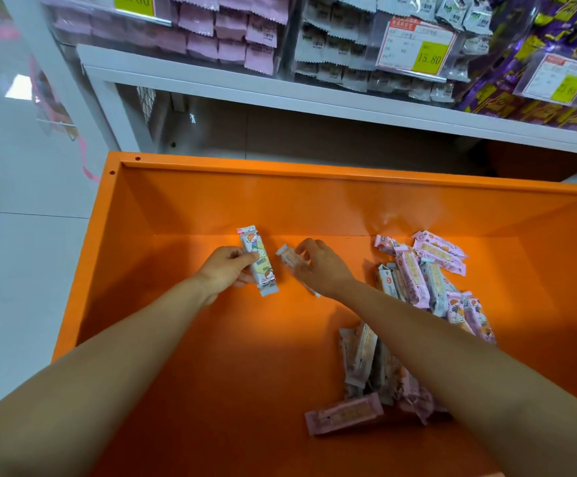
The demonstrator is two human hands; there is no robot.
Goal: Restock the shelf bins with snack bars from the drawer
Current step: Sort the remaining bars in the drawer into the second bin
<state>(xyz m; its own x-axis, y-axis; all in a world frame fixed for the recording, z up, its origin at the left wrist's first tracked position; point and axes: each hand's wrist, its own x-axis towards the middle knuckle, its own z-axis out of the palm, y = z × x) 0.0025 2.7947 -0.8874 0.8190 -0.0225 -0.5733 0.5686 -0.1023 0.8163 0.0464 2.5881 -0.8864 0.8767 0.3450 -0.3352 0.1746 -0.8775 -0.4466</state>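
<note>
An open orange drawer (183, 201) fills the lower view. My left hand (223, 271) pinches a white and green snack bar (258, 261) near the drawer's back middle. Just to its right, my right hand (321, 266) holds a blurred pale snack bar (292, 261) by its fingers. A loose pile of pink and grey snack bars (417, 280) lies along the drawer's right side, and more bars (362, 359) lie under my right forearm. Above, clear shelf bins hold pink packets (232, 32) and grey packets (335, 53).
A white shelf board (280, 94) runs over the drawer's back edge. Purple and yellow packets (534, 70) fill the bin at top right. Yellow price tags (428, 58) hang on the bin fronts. Pale floor tiles (15, 235) lie to the left.
</note>
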